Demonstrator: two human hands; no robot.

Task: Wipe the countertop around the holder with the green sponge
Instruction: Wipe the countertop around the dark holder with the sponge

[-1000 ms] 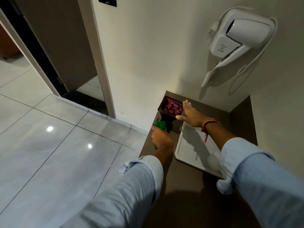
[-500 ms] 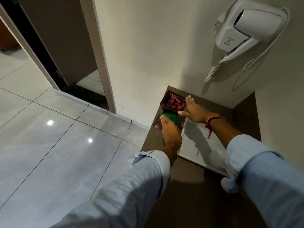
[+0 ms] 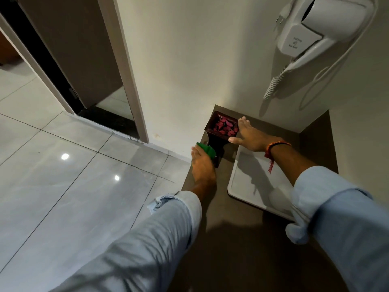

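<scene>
- At frame centre, our left hand presses the green sponge under clenched fingers on the bench.
- Our right hand, fingers released flat, steadies the holder.

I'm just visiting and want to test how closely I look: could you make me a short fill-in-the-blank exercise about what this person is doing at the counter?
1. The left hand presses a sponge whose colour is ____.
2. The right hand rests against the dark holder, which is filled with ____ packets.
3. On the brown countertop, under the right forearm, lies a white ____.
4. Mounted on the wall above the counter is a white ____.

Missing words: green; red; tray; hair dryer
</scene>
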